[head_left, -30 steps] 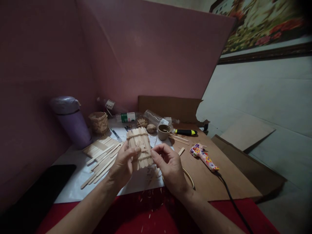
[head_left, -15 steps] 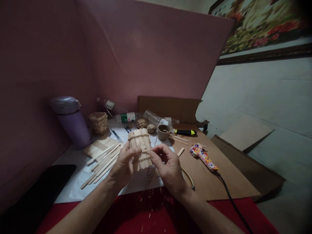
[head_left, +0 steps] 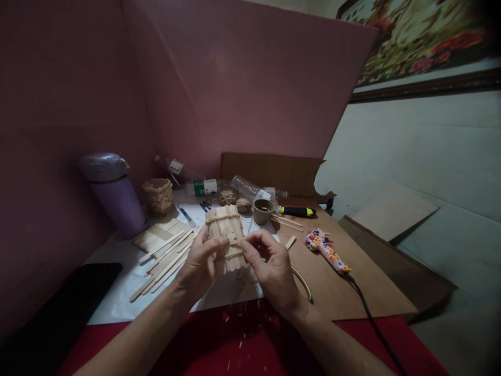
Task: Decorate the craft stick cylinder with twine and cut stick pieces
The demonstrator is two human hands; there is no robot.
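Upright in front of me is a craft-stick holder [head_left: 223,216], made of pale wooden sticks side by side with twine bands near top and bottom. Small petal-shaped wood pieces [head_left: 227,233] form a flower on its front. My left hand [head_left: 198,261] is closed around its left side, thumb on the front by the petals. At the right edge, my right hand [head_left: 272,269] pinches a thin pale strip [head_left: 235,242] that lies across the front below the petals. Its fingertips hide the strip's end.
Loose craft sticks [head_left: 168,266] lie at left, near a woven basket [head_left: 157,197] and purple tumbler [head_left: 117,203]. Behind are a utility knife [head_left: 186,215], twine balls [head_left: 228,196], plastic bottles [head_left: 250,188] and a cup [head_left: 263,211]. A flowered glue gun [head_left: 326,251] with cord lies right, on cardboard [head_left: 360,292].
The holder's top has tipped slightly, and both hands stay nearly in place on it. My right fingertips have shifted very slightly at its right edge.
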